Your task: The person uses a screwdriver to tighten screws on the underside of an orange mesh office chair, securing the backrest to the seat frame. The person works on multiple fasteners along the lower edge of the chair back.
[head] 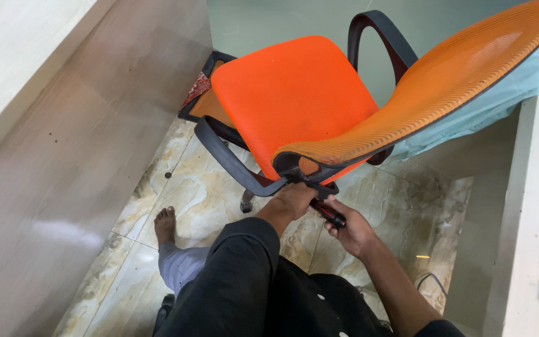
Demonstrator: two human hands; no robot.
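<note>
An orange office chair (294, 93) with a mesh back (456, 81) and black armrests stands in front of me, its back toward me. My left hand (291, 201) presses against the black frame under the seat where the back joins it. My right hand (350, 229) is closed on a dark tool with a red-and-black handle (329, 212), its tip pointing at that joint under the seat. What the tool's tip touches is hidden by my left hand.
A marble-pattern tiled floor (194, 193) lies below, with my bare left foot (165, 224) on it. A pale wooden panel (45, 162) slopes at the left and a desk side (531, 218) stands at the right. A second black frame with a patterned cloth (198, 90) sits behind the chair.
</note>
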